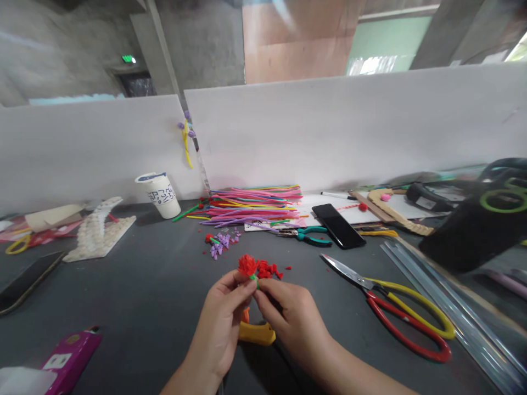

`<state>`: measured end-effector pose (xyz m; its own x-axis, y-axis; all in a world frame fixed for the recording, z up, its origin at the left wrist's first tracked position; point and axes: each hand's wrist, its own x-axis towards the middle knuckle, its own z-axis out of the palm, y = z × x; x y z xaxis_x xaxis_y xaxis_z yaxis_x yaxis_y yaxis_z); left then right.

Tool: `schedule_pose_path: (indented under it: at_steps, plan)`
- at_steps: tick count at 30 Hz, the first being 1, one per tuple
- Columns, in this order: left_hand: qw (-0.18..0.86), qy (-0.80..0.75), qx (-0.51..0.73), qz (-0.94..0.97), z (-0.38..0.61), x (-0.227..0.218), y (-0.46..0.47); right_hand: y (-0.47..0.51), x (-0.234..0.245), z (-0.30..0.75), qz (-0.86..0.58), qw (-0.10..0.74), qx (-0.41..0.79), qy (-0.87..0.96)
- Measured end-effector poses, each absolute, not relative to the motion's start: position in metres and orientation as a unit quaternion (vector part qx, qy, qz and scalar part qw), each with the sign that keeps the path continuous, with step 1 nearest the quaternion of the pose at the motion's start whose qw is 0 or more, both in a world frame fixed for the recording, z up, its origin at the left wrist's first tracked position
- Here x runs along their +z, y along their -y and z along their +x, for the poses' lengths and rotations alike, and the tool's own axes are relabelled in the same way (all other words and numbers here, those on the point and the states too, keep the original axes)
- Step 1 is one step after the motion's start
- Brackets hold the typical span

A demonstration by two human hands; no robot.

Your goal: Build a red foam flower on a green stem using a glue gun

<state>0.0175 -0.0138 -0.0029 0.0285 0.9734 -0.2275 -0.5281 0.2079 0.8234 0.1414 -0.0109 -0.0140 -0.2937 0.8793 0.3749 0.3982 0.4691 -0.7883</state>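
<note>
Between the fingertips of my left hand (222, 312) is a small red flower (247, 265), its bloom upright above the thumb. My right hand (294, 312) pinches at the short green stem (254, 278) just under the bloom, and the two hands nearly touch. Just behind the fingers lies a heap of small red pieces (268, 269) on the dark table. A yellow tool with an orange part (257, 333) rests below the hands, partly hidden by them.
Large scissors (382, 293) with red and yellow handles lie to the right, near clear plastic strips (457, 312). Behind are teal pliers (307, 236), a black phone (338, 226), colourful fuzzy stems (255, 206), purple pieces (221, 244) and a white cup (158, 196). A magenta box (72, 356) sits front left.
</note>
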Motion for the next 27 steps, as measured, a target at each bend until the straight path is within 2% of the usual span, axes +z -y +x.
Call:
schedule_pose_path:
  at_steps: [4, 7, 13, 17, 20, 23, 27]
  plan:
    - [0.674, -0.398, 0.564, 0.264, 0.004, 0.008, 0.010, 0.015, -0.014, 0.144, -0.393, 0.387, 0.268, 0.790]
    - [0.658, -0.390, 0.576, 0.289, -0.010, 0.016, 0.008, 0.016, -0.022, 0.142, -0.414, 0.316, 0.226, 0.823]
    - [0.659, -0.383, 0.579, 0.289, -0.019, 0.020, 0.008, 0.023, -0.043, 0.116, -0.393, 0.123, 0.067, 0.909]
    - [0.655, -0.390, 0.581, 0.286, -0.020, 0.022, 0.008, 0.027, -0.045, 0.110, -0.372, 0.089, 0.057, 0.922]
    - [0.628, -0.404, 0.598, 0.290, -0.023, 0.025, 0.007, 0.025, -0.040, 0.120, -0.383, 0.130, 0.126, 0.906]
    - [0.604, -0.413, 0.613, 0.298, -0.026, 0.028, 0.008, 0.018, -0.031, 0.137, -0.437, 0.245, 0.204, 0.841]
    - [0.615, -0.406, 0.607, 0.297, -0.027, 0.030, 0.009, 0.008, -0.011, 0.158, -0.452, 0.390, 0.202, 0.776]
